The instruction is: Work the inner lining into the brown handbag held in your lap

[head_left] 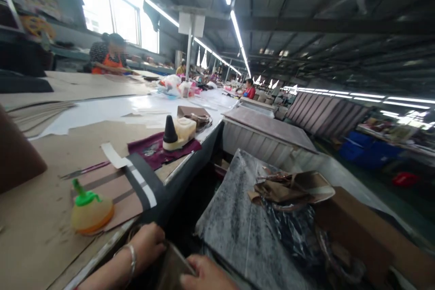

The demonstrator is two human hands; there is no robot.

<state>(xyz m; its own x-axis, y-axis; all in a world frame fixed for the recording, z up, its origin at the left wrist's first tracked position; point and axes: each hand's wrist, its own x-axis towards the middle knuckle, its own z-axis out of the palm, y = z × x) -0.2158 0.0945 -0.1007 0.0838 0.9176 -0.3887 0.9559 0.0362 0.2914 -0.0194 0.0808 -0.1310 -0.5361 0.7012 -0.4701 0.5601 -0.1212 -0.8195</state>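
Observation:
At the bottom edge, both hands meet on a brown flat piece (pixel 173 267), perhaps leather or card. My left hand (pixel 147 244), with a silver bangle on its wrist, curls over the piece's left side beside the table edge. My right hand (pixel 205 274) grips the piece's right side with fingers folded. Most of the piece is hidden by the hands and the frame edge. A yellow glue bottle with a green spout (pixel 91 210) stands on the cardboard-covered table (pixel 41 231), just left of my left hand.
A black-capped white bottle (pixel 176 135) rests on a maroon cloth (pixel 154 149). A grey slab (pixel 238 231) to the right carries brown scraps (pixel 288 188). Other people sit at the long table, one in orange (pixel 110 56), one in red (pixel 249 89). Blue crates (pixel 369 149) stand far right.

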